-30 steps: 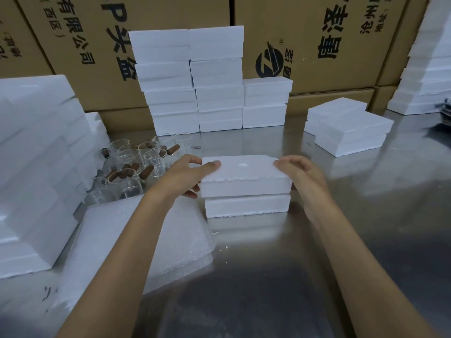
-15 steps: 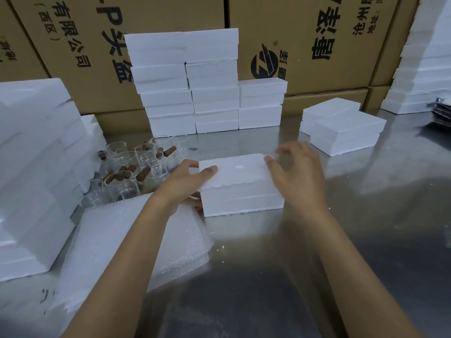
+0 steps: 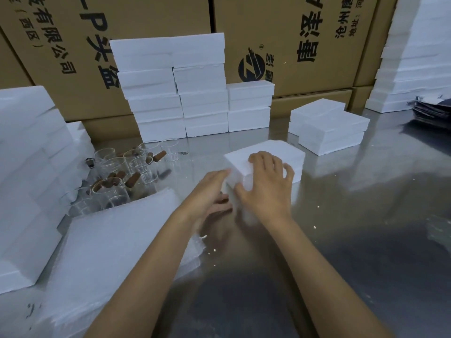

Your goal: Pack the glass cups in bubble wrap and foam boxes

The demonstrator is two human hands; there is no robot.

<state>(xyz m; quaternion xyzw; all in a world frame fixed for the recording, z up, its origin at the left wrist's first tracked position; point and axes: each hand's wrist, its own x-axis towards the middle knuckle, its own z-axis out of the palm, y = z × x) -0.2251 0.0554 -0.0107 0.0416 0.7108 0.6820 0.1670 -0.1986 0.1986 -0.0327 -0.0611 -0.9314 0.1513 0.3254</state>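
— Where is the foam box (image 3: 280, 152) right now?

— I see it on the steel table (image 3: 366, 228), near the middle, turned so one corner faces me. It is closed, lid on base.

— And the hands?

— My right hand (image 3: 266, 186) lies over the near corner of the lid, fingers spread and bent down over the top, thumb against the near side, so it grasps the box. My left hand (image 3: 210, 191) grips the box's left side, thumb up at the lid's edge, the other fingers curled low beside the base.

— The glass cups?

— The glass cups (image 3: 131, 172) stand in a cluster to the left of the box, apart from it, several with brown handles. Just in front of them lies a stack of bubble wrap sheets (image 3: 112, 245), under my left forearm.

— Anything else around?

— Stacked foam boxes (image 3: 175, 86) stand at the back against cardboard cartons (image 3: 151, 18), with a lower pile (image 3: 329, 125) just right of the held box.
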